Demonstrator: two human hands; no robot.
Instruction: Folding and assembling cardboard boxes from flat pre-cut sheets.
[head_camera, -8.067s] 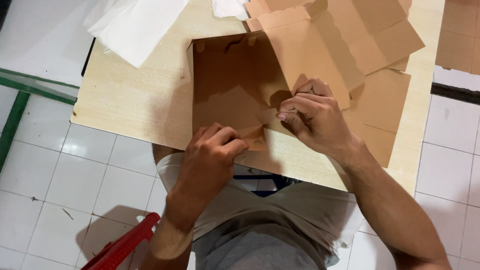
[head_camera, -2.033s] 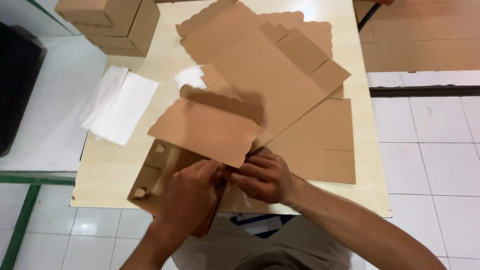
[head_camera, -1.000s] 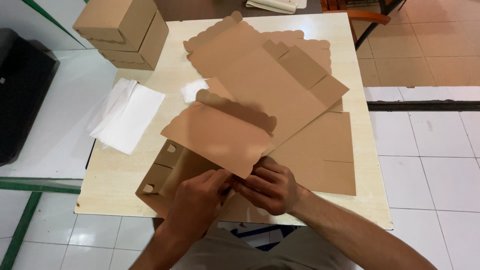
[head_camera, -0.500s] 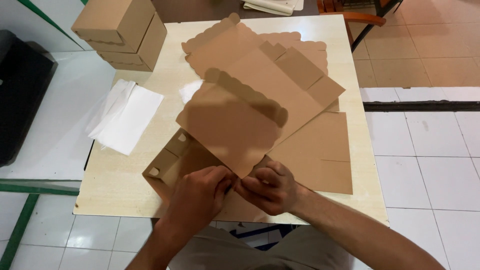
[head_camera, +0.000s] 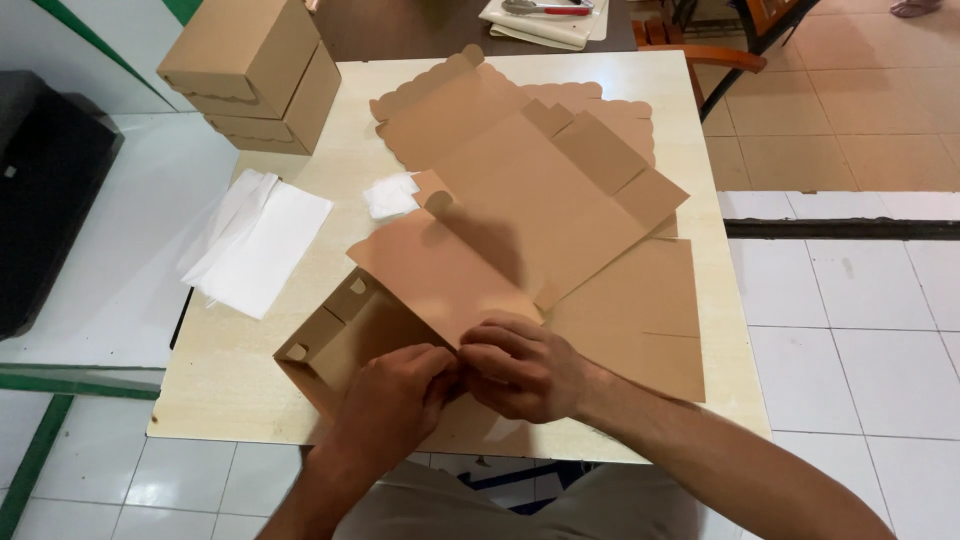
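Hidden under both hands: the near edge of the half-folded cardboard box (head_camera: 400, 300), where fingertips meet. Left hand (head_camera: 392, 400) curled, its grip pinched on a cardboard flap at that edge; right hand (head_camera: 520, 368) clenched over the same spot, knuckles up, grip closed on the cardboard too. Exactly which flap or tab sits between the fingers: cannot tell, covered by the knuckles. Box lying on the desk (head_camera: 230, 370) directly under and just beyond the grip, one side wall raised to the left of it, a wide lid panel tilted up beyond it and blocking the box's inside from sight. Forearms cut off by the lower frame edge; lap partly visible under the desk's near rim.

Farther beyond the grip, a stack of flat cardboard blanks (head_camera: 560, 190) with scalloped edges, spread across the desk's middle and touching the box's lid. Far left beyond the grip, two finished boxes (head_camera: 255, 75) stacked at the desk's corner. Left of the grip, white paper sheets (head_camera: 255, 240) hanging partly over the desk's edge; a small white scrap (head_camera: 392, 195) near the blanks. At the top edge, a chair (head_camera: 700, 50) and some papers, only partly in view.
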